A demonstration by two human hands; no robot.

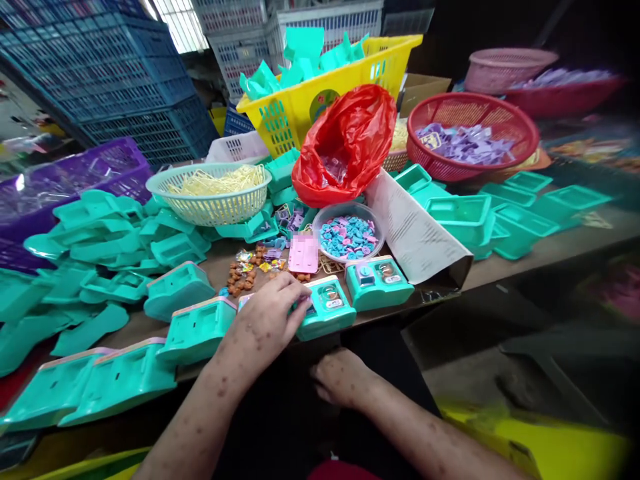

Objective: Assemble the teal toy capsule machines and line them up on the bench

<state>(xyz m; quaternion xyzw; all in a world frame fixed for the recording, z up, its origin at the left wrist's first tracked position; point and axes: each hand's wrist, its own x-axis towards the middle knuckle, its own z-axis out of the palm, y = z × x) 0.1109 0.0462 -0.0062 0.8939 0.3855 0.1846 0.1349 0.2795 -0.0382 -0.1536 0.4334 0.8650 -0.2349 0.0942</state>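
Note:
My left hand [270,310] reaches over the table's front edge. Its fingers are bunched together at the left recess of a teal plastic toy casing [325,323]; whatever is between the fingertips is hidden. A clear window and a small white label show on that casing's right half. Just right of it stands a similar teal casing [383,293] with a blue knob. My right hand [345,377] is curled closed below the table edge, near my lap, and its fingers are mostly out of sight. Left of my left hand, more teal casings [197,330] stand in a row.
Behind are a bowl of blue and pink knobs [377,233], small brown pieces [240,279], a pink panel [303,257] and a red bag [370,127]. A pale basket [215,213], piled teal shells [110,240], a cardboard piece [415,227] and a red basket [425,147] surround them.

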